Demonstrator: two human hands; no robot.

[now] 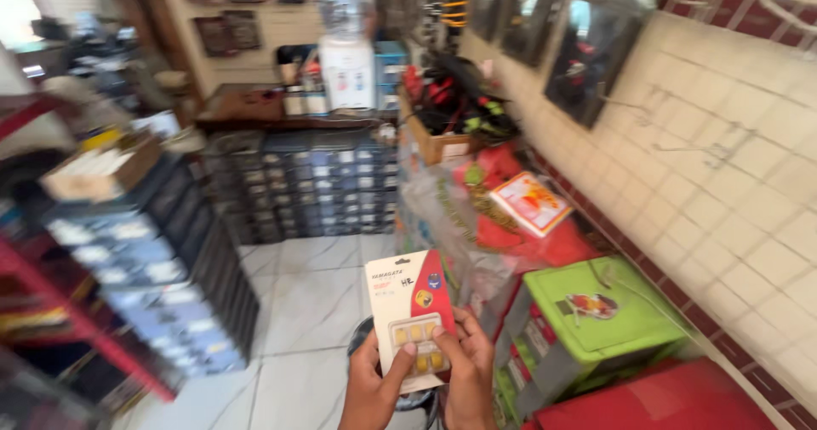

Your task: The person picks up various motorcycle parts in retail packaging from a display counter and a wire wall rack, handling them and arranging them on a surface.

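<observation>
floor [315, 311]: white tiles | drawer cabinets [162, 260] | green box [596, 319]

Both hands held a small carded blister pack [410, 314] upright over the white tiled floor [298, 311], the left hand [371, 389] beneath it and the right hand [466, 370] at its lower edge. Dark drawer cabinets [306, 183] stood behind, and a green box [596, 315] sat just right.

A flat blister card [411, 315] sits at the lower middle of the frame, held upright and tilted slightly to the right, its face toward the camera. The backing is cream-white on the left with a red panel down the right side and a small round yellow emblem on it. Low on the card, a clear plastic bubble shows two rows of small amber-yellow pieces. Its lower edge is hidden behind fingers.
</observation>
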